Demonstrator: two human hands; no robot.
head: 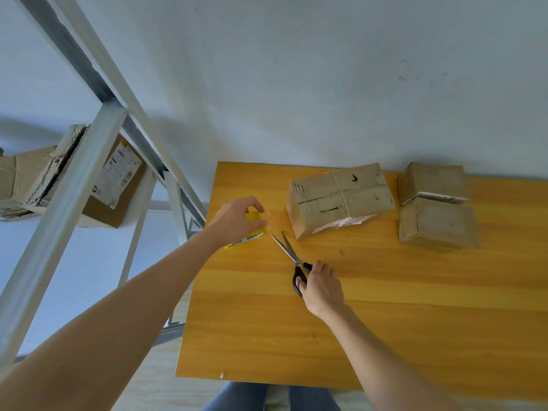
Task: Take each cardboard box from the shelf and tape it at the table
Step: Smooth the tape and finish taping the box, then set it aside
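A pale wall (pixel 296 84) fills the far side. Against it stands a yellow wooden table (pixel 385 321), taking up the right and near part of the scene. To the left is a grey metal shelf (pixel 68 185), whose slanted uprights cross in front of what it holds. On it lie a cardboard box with a white label (pixel 118 185) and, further left, more cardboard (pixel 26 173), partly hidden by an upright.

Three boxes sit at the table's far edge, near the wall. The middle box (pixel 338 197) is worn and creased, with a torn white label on its near face. Well apart to the right are two smaller boxes, the far box (pixel 433 179) and the near box (pixel 439 223), touching one another, with a loose white strip between them.

The left hand (pixel 237 221) reaches over the table's far left corner, its fingers curled down round a yellow tape roll (pixel 252 235) that rests on the table; the hand hides most of the roll. The right hand (pixel 320 287) grips the black handles of the scissors (pixel 292 253). The blades are parted and point far-left, with their tips just beside the roll and near the middle box's corner.

Blue-trousered legs (pixel 237 398) show below the table's near edge.
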